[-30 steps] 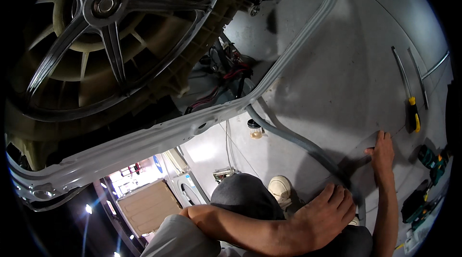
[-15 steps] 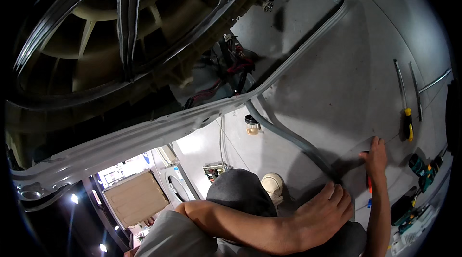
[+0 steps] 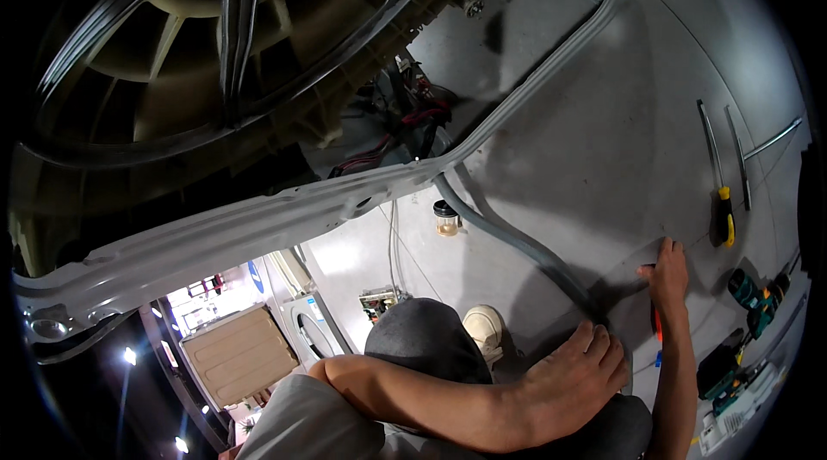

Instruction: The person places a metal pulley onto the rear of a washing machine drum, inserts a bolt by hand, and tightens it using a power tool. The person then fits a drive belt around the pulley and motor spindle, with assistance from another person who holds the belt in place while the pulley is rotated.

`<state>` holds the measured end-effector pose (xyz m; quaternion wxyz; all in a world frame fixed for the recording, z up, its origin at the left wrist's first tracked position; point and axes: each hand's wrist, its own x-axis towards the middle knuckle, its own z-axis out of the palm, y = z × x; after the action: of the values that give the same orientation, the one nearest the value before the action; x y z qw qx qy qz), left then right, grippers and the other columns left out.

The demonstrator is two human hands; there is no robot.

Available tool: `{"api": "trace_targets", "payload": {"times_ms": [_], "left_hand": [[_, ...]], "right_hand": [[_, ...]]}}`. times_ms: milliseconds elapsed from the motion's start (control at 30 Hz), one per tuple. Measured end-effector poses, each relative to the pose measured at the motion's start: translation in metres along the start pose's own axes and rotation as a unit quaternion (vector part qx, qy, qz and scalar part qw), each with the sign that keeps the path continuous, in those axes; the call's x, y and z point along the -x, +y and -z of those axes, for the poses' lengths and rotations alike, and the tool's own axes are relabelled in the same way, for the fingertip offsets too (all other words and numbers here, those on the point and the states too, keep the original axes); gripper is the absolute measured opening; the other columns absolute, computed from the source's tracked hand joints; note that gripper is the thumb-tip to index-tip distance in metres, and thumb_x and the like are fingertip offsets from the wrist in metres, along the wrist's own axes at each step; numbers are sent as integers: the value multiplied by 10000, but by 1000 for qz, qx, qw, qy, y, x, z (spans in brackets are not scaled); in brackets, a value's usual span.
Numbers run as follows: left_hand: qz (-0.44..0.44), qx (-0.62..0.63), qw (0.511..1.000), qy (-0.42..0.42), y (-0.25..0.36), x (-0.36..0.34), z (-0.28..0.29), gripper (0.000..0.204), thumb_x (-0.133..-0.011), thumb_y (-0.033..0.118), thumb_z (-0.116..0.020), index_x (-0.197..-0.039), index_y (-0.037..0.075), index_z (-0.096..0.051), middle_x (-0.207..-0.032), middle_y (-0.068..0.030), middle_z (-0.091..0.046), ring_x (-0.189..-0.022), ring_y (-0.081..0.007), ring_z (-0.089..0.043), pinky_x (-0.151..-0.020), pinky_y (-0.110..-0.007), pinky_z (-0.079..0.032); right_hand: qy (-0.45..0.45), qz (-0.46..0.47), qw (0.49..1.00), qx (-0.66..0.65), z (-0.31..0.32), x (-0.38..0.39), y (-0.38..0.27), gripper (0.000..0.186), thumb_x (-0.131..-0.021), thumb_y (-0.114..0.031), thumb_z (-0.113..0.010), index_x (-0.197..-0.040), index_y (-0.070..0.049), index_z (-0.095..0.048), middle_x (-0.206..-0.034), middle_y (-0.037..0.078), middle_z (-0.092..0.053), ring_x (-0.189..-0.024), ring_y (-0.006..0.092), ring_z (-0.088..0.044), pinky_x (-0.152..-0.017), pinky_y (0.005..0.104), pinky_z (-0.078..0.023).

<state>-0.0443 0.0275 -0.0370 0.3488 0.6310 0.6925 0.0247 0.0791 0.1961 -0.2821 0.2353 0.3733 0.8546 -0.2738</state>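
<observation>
Left hand [image 3: 573, 382] loosely curled by my knee [image 3: 419, 341]; can't tell if it grips anything. Grey hose [image 3: 525, 243] runs just beyond its fingers. My right hand [image 3: 668, 277] has thumb apart, palm hidden, can't tell if holding. Red item [image 3: 657, 325] beside right wrist; yellow-black screwdriver [image 3: 724, 217] beyond, drill [image 3: 761, 303] to its right.

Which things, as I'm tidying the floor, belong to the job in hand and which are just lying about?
Likely job things: open machine, grey hose near the left hand, yellow-and-black screwdriver, green-and-black power tool.

Seemingly incidental: dark-lidded jar, background beige panel.
</observation>
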Motion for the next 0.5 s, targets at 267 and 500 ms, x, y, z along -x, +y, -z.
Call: {"api": "trace_targets", "payload": {"times_ms": [267, 500], "left_hand": [[-1, -25, 999, -22, 12, 3, 0, 404, -933, 235, -510, -1253, 1, -590, -1246, -181, -603, -1214, -343, -536, -1066, -471, -355], [-18, -41, 999, -21, 16, 17, 8, 397, -924, 236, -523, -1239, 5, -595, -1241, -181, -601, -1203, -339, -542, -1056, -468, -359]], "right_hand": [[3, 12, 1000, -22, -6, -3, 10, 557, -726, -99, -821, -1171, 32, -513, -1127, 222, -572, -1096, 418, -563, -881, 471, -476], [-30, -35, 999, 6, 2, -3, -2, 577, -742, -112, -811, -1235, 11, -538, -1188, 201, -580, -1158, 378, -561, -918, 448, -490]]}}
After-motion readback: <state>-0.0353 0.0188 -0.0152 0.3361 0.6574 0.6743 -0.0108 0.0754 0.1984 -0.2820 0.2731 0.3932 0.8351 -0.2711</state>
